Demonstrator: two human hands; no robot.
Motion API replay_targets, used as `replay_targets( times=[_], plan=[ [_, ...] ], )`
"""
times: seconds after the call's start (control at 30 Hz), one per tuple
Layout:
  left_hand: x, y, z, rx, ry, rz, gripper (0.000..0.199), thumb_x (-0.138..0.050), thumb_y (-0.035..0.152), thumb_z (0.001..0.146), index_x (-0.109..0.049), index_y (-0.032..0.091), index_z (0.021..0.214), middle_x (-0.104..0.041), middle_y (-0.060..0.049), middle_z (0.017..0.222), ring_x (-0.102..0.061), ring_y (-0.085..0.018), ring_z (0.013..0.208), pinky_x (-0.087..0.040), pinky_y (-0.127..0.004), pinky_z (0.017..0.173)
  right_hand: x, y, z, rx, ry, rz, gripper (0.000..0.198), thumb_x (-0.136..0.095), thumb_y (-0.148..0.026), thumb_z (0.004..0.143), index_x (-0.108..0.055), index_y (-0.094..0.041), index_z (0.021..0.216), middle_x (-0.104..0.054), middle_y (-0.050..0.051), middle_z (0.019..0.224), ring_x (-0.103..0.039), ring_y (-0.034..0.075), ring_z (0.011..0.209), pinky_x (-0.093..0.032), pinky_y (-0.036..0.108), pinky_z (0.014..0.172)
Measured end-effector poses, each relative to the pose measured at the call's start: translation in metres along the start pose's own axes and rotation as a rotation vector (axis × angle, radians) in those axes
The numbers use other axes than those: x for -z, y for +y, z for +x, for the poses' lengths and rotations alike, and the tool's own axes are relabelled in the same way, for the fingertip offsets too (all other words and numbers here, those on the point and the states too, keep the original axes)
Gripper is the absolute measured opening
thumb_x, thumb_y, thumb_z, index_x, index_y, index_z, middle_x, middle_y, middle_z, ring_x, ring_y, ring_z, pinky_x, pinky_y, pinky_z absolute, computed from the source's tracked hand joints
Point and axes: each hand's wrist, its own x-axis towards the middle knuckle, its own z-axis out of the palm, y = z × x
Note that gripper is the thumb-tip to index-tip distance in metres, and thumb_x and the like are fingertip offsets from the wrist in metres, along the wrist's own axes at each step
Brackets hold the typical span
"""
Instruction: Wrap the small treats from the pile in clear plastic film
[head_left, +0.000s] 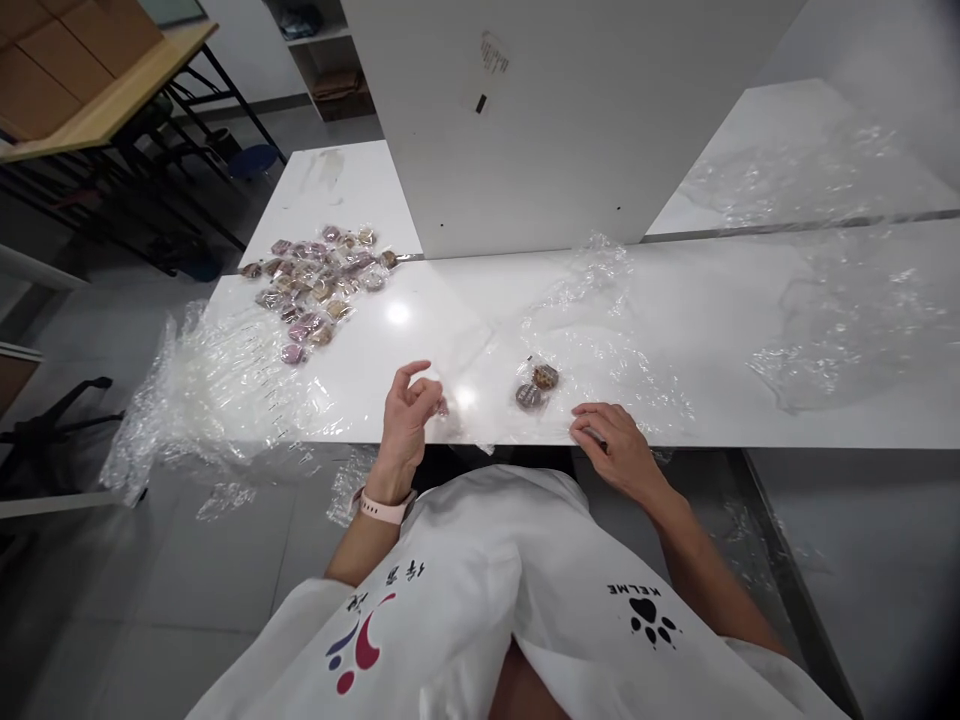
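Observation:
My left hand (409, 412) is over the table's front edge, its index finger crooked and its other fingers curled in. At its fingertips is a small reddish wrapped piece (442, 406), mostly hidden and blurred. My right hand (616, 446) rests at the same edge, thumb and fingers bent together on thin clear plastic film; the exact grip is hard to see. Between the hands lie a dark purplish wrapped piece (528, 397) and a brown-yellow wrapped piece (545, 376), touching, with clear plastic film (592, 345) around them.
A pile of small wrapped pieces (319, 280) is spread at the back left of the white table (720, 350). Clear plastic bags (232, 370) hang over the left front edge. More crumpled film (847, 320) lies right. A white upright panel (555, 140) stands behind.

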Motion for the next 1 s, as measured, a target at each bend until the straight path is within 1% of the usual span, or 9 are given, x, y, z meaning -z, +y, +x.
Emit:
replay_targets(
  times=[0.1, 0.2, 0.3, 0.37, 0.43, 0.6, 0.7, 0.9, 1.0],
  plan=[
    [-0.048, 0.015, 0.007, -0.115, -0.210, 0.071, 0.040, -0.075, 0.034, 0.075, -0.057, 0.028, 0.110, -0.060, 0.003, 0.073, -0.061, -0.014, 0.072, -0.054, -0.032, 0.076, -0.002, 0.001, 0.001, -0.050, 0.005, 0.040, 0.020, -0.047, -0.033, 0.097, -0.064, -0.024, 0.090, -0.067, 0.008, 0.106, -0.061, 0.024, 0.102, -0.048, 0.043, 0.089],
    [-0.105, 0.004, 0.024, -0.121, -0.594, 0.101, 0.036, -0.074, 0.037, 0.078, -0.060, 0.024, 0.108, -0.065, -0.001, 0.081, -0.063, -0.015, 0.078, -0.051, -0.032, 0.078, -0.001, 0.002, -0.002, -0.074, 0.025, 0.082, 0.020, -0.048, -0.035, 0.097, -0.065, -0.025, 0.099, -0.068, 0.008, 0.108, -0.062, 0.025, 0.105, -0.051, 0.044, 0.090],
    [-0.149, -0.026, 0.045, -0.059, -0.939, 0.190, 0.028, -0.071, 0.031, 0.080, -0.062, 0.019, 0.104, -0.067, -0.003, 0.082, -0.063, -0.014, 0.080, -0.048, -0.031, 0.079, 0.003, -0.009, -0.014, -0.132, 0.230, 0.028, 0.018, -0.049, -0.033, 0.097, -0.065, -0.026, 0.103, -0.068, 0.009, 0.106, -0.064, 0.025, 0.103, -0.053, 0.044, 0.089],
    [-0.166, -0.044, 0.056, 0.031, -1.054, 0.324, 0.022, -0.066, 0.025, 0.082, -0.061, 0.017, 0.102, -0.069, -0.003, 0.082, -0.064, -0.015, 0.082, -0.048, -0.033, 0.081, 0.003, -0.024, -0.023, -0.189, 0.446, -0.041, 0.017, -0.050, -0.030, 0.097, -0.064, -0.026, 0.105, -0.069, 0.010, 0.098, -0.065, 0.026, 0.095, -0.054, 0.045, 0.086],
    [-0.176, -0.054, 0.064, 0.125, -1.089, 0.427, 0.023, -0.063, 0.026, 0.083, -0.061, 0.018, 0.104, -0.073, -0.006, 0.090, -0.066, -0.018, 0.092, -0.047, -0.037, 0.089, -0.002, -0.043, -0.027, -0.191, 0.545, -0.050, 0.019, -0.049, -0.028, 0.096, -0.064, -0.028, 0.108, -0.069, 0.009, 0.092, -0.066, 0.026, 0.090, -0.054, 0.046, 0.084],
    [-0.178, -0.048, 0.080, 0.332, -1.125, 0.243, 0.033, -0.060, 0.039, 0.087, -0.063, 0.019, 0.112, -0.069, -0.014, 0.122, -0.060, -0.025, 0.122, -0.042, -0.043, 0.107, -0.040, -0.067, -0.005, -0.056, 0.256, -0.017, 0.034, -0.050, -0.036, 0.096, -0.059, -0.030, 0.128, -0.065, 0.011, 0.121, -0.060, 0.031, 0.113, -0.051, 0.052, 0.096],
    [-0.167, -0.035, 0.097, 0.320, -1.139, 0.152, 0.025, -0.060, 0.028, 0.085, -0.065, 0.017, 0.106, -0.066, -0.016, 0.128, -0.062, -0.024, 0.121, -0.044, -0.042, 0.107, -0.064, -0.056, 0.011, -0.120, 0.267, -0.118, 0.046, -0.051, -0.039, 0.096, -0.049, -0.027, 0.140, -0.055, 0.015, 0.137, -0.052, 0.034, 0.123, -0.046, 0.055, 0.100],
    [-0.113, -0.011, 0.122, -0.122, -1.295, 0.555, 0.047, -0.054, 0.003, 0.069, -0.066, 0.022, 0.110, -0.066, -0.009, 0.127, -0.060, -0.022, 0.121, -0.045, -0.044, 0.103, -0.064, -0.037, 0.015, -0.136, 0.365, -0.130, 0.028, -0.039, -0.023, 0.099, -0.058, -0.025, 0.118, -0.065, 0.011, 0.119, -0.058, 0.028, 0.113, -0.048, 0.046, 0.097],
    [-0.094, -0.015, 0.117, -0.402, -1.226, 0.795, 0.054, -0.056, 0.004, 0.070, -0.065, 0.025, 0.119, -0.066, -0.006, 0.127, -0.058, -0.023, 0.120, -0.038, -0.046, 0.106, -0.053, -0.032, 0.009, -0.192, 0.420, -0.102, 0.022, -0.037, -0.024, 0.100, -0.058, -0.024, 0.105, -0.069, 0.010, 0.114, -0.062, 0.025, 0.110, -0.050, 0.043, 0.095]
  ],
)
